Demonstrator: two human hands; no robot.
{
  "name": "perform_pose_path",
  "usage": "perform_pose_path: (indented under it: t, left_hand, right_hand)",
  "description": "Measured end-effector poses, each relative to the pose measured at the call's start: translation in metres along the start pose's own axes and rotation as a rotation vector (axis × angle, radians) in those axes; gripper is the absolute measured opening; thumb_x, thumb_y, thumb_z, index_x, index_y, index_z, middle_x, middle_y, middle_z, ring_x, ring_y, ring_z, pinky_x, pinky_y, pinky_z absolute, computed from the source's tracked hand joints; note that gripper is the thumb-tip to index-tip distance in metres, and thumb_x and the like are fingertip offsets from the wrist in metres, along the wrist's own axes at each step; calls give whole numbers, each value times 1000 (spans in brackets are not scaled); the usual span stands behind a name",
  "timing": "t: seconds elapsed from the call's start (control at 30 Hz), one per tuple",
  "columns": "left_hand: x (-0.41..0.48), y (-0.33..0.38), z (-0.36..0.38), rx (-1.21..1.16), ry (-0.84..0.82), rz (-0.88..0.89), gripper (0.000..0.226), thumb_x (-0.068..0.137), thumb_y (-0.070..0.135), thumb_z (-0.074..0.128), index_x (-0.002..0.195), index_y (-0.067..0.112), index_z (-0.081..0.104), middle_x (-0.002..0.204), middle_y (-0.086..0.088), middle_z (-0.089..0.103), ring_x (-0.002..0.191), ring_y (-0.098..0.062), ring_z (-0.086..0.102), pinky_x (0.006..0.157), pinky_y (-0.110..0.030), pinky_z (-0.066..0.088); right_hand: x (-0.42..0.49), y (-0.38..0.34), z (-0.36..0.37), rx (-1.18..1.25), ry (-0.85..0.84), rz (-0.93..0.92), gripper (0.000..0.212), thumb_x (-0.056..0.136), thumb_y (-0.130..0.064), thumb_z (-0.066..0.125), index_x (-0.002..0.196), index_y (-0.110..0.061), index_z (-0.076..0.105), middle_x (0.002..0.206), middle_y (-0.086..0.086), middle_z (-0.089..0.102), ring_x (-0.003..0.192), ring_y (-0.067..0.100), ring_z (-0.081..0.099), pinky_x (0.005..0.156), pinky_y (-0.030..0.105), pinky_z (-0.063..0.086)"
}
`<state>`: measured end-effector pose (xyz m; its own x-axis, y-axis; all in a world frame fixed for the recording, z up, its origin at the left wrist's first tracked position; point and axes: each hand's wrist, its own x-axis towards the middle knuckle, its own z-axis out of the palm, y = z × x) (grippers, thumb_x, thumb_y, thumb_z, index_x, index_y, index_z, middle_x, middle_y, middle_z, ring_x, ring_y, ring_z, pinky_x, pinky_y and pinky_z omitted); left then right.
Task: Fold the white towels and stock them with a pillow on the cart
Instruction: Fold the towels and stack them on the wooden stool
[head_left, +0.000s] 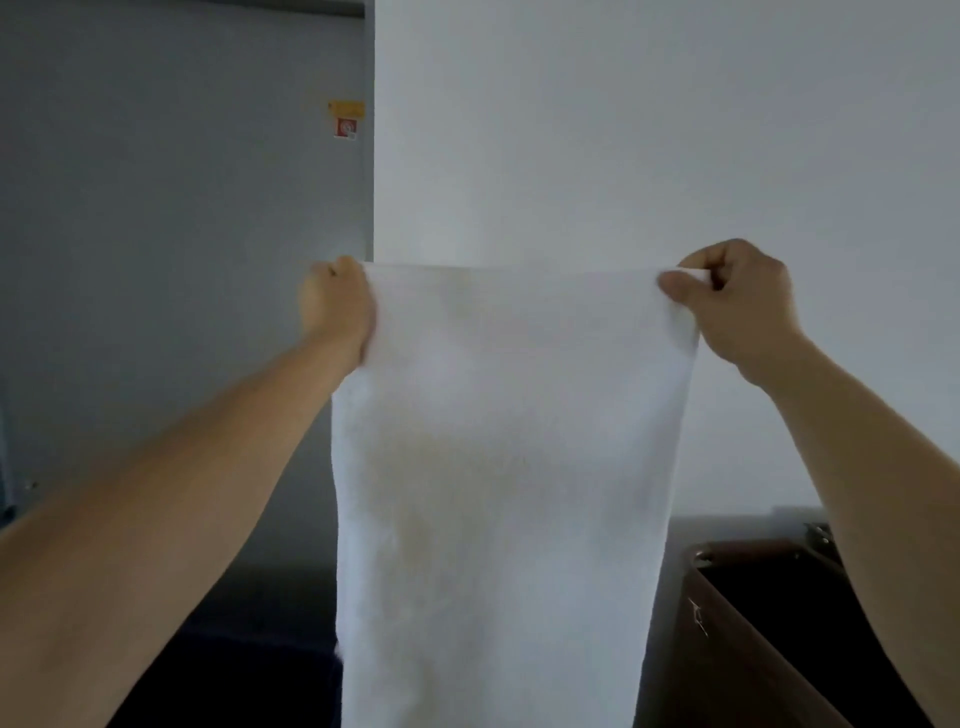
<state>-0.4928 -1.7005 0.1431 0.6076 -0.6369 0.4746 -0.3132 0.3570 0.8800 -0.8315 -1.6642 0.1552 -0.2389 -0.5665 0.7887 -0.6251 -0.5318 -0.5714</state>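
Forearms reach up from 7 and 5 o'clock; left hand (337, 301) and right hand (737, 301) each pinch a top corner of the towel (498, 467), spread between them, long axis hanging straight toward 6 o'clock, equally near both

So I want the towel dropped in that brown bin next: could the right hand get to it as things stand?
Probably not yet. The right hand grips one top corner of the white towel, held up with the left hand. The brown bin sits low below that arm, its open top unblocked; the hand would need freeing first.
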Motion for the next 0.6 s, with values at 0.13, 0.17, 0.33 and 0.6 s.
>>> perform_pose_path:
  t: [0.13,0.17,0.33,0.6]
  left_hand:
    - [-8,-24,-2,110,-89,2,31,101,14,34,88,-1,57,90,-18,58,98,-33,57,68,-32,41]
    - [-10,-29,-2,135,-139,13,31,101,14,34,76,6,51,77,-10,51,90,-28,52,61,-31,37]
    - [1,24,-5,-75,0,104,36,98,24,38,64,17,46,65,1,42,67,-17,41,59,-32,28]
    - [-7,-27,-18,37,-895,231,72,65,63,81,70,-2,49,65,-17,44,58,-26,44,53,-31,33]
  right_hand:
    - [-11,15,0,-253,-332,21,28,87,-28,75,111,-20,63,93,1,65,79,17,58,69,26,43]
    - [-10,15,-5,-277,-375,15,31,87,-29,74,115,-19,64,92,2,65,77,16,57,67,24,41]
    - [12,-18,-28,-354,-214,-112,33,95,-30,65,126,-18,66,118,8,65,115,27,59,91,25,42]
    - [-10,14,-22,-686,-429,-84,29,104,-28,45,118,-8,61,118,16,65,111,36,57,81,34,38]
